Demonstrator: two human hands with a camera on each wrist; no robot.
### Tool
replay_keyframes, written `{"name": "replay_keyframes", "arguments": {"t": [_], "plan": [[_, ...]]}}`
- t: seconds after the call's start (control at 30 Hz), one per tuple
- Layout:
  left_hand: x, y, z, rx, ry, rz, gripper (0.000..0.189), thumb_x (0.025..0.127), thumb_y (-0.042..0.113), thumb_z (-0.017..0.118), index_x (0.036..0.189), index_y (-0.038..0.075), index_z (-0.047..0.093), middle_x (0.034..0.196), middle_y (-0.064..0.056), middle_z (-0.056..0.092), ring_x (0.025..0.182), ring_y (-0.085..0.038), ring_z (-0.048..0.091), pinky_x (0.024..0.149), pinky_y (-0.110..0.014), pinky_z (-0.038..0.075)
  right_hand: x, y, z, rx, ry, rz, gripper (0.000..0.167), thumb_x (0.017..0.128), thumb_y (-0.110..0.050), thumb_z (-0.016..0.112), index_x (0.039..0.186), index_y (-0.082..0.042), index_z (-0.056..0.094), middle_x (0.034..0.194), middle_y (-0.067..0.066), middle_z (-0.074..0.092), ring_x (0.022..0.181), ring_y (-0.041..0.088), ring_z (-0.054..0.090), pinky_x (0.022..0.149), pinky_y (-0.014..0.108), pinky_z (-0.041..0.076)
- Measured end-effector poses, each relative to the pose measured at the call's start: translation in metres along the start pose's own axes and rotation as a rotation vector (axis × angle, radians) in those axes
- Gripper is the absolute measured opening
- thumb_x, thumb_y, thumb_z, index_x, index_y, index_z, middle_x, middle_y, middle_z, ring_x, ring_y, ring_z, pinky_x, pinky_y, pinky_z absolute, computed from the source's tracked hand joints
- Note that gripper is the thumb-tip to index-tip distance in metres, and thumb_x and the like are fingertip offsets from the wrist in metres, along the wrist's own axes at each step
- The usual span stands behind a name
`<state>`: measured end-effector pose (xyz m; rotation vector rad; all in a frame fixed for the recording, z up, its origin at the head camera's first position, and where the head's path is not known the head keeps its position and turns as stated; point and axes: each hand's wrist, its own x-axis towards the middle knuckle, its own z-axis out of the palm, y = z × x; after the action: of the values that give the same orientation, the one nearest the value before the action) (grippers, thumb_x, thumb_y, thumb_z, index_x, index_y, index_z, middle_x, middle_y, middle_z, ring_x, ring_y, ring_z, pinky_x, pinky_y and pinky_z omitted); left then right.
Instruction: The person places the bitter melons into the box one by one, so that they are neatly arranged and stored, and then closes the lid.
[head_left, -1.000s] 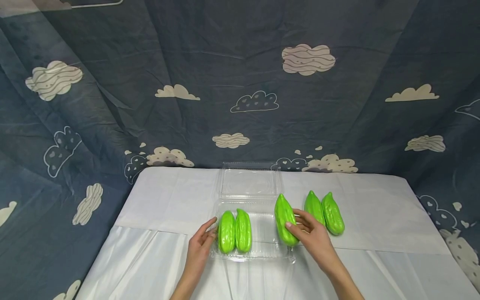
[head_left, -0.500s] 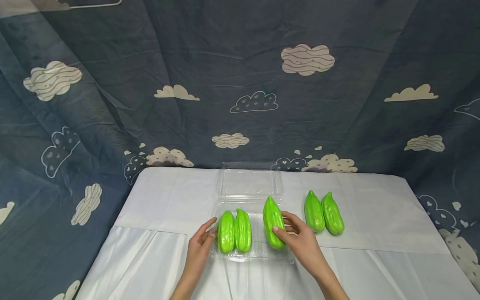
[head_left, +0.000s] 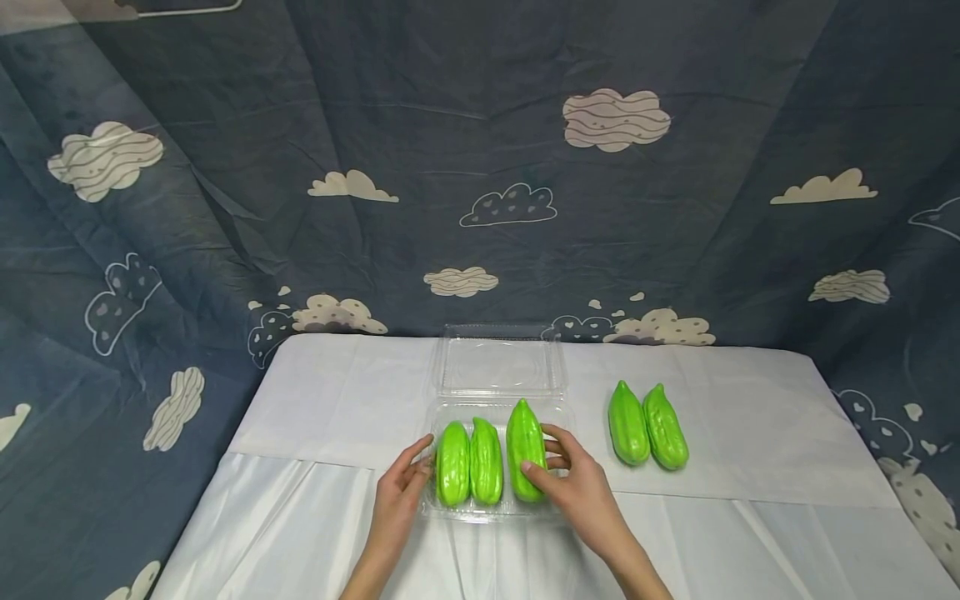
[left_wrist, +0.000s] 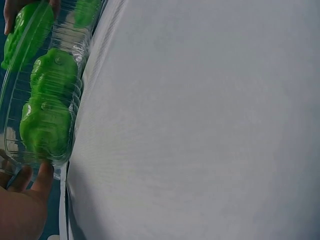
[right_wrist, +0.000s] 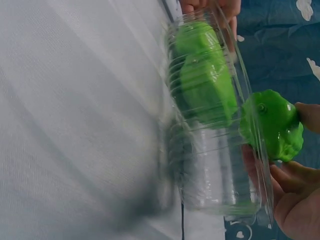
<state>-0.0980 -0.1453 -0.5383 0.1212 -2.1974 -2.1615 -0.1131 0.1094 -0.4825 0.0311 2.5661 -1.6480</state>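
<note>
My right hand [head_left: 583, 492] holds a green bitter melon [head_left: 523, 437] between thumb and fingers, over the right half of a clear plastic clamshell container [head_left: 491, 517]. In the right wrist view this bitter melon [right_wrist: 270, 125] is at the container's rim, higher than the others. Two more bitter melons [head_left: 453, 467] [head_left: 487, 462] lie side by side in the container's left half. The fingers of my left hand [head_left: 397, 496] grip the container's left end; in the left wrist view the fingertips [left_wrist: 44, 175] are right against that end wall.
Two further bitter melons [head_left: 628, 423] [head_left: 665, 429] lie together on the white-covered table [head_left: 750, 433], right of the container. The container's transparent lid [head_left: 497, 367] lies folded back toward the dark cloud-printed curtain [head_left: 420, 242] behind the table.
My right hand has carried its bitter melon leftward and slightly nearer, from the container's right edge to beside the two inside. The left hand has stayed in place.
</note>
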Motion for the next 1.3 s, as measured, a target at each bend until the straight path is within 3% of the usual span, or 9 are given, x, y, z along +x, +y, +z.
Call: {"name": "replay_keyframes", "arguments": {"t": [0.43,0.6,0.97,1.17,1.3], "plan": [[0.0,-0.001,0.0,0.006,0.0,0.0,0.042,0.097,0.0,0.054,0.138,0.008,0.055,0.129,-0.019,0.061,0.12,-0.027,0.059,0.098,-0.022,0.045,0.006,0.001,0.012,-0.233,0.024,-0.049,0.063,0.084,-0.03,0.078,0.137,-0.009,0.053,0.115,0.011,0.067,0.087,0.016,0.065,0.06,0.03,0.052],[0.0,-0.002,0.0,0.0,-0.001,-0.003,0.043,0.096,0.0,0.054,0.139,0.008,0.055,0.129,-0.019,0.061,0.12,-0.027,0.059,0.099,-0.022,0.044,0.007,0.002,0.018,-0.301,0.057,-0.061,0.065,0.083,-0.028,0.079,0.138,-0.006,0.052,0.121,0.01,0.065,0.087,0.016,0.064,0.06,0.031,0.051],[-0.001,0.0,0.001,0.006,0.0,0.001,0.043,0.096,0.0,0.054,0.138,0.008,0.055,0.131,-0.02,0.059,0.12,-0.028,0.059,0.098,-0.022,0.045,0.007,0.003,0.022,-0.297,0.064,-0.051,0.053,0.086,-0.026,0.077,0.131,-0.005,0.057,0.123,0.014,0.063,0.084,0.019,0.068,0.06,0.031,0.054],[-0.001,-0.001,0.001,0.001,0.002,-0.006,0.043,0.096,0.0,0.055,0.139,0.008,0.055,0.132,-0.02,0.059,0.121,-0.028,0.058,0.098,-0.021,0.044,0.007,0.003,0.024,-0.329,0.056,-0.061,0.049,0.087,-0.027,0.076,0.127,-0.003,0.06,0.117,0.014,0.065,0.09,0.024,0.067,0.066,0.038,0.056],[-0.001,0.0,0.002,0.011,0.006,-0.013,0.043,0.096,0.0,0.055,0.138,0.009,0.056,0.133,-0.019,0.058,0.121,-0.028,0.058,0.098,-0.02,0.044,0.007,0.003,0.024,-0.349,0.047,-0.063,0.049,0.086,-0.028,0.076,0.126,-0.003,0.061,0.111,0.013,0.065,0.085,0.022,0.066,0.065,0.038,0.055]]}}
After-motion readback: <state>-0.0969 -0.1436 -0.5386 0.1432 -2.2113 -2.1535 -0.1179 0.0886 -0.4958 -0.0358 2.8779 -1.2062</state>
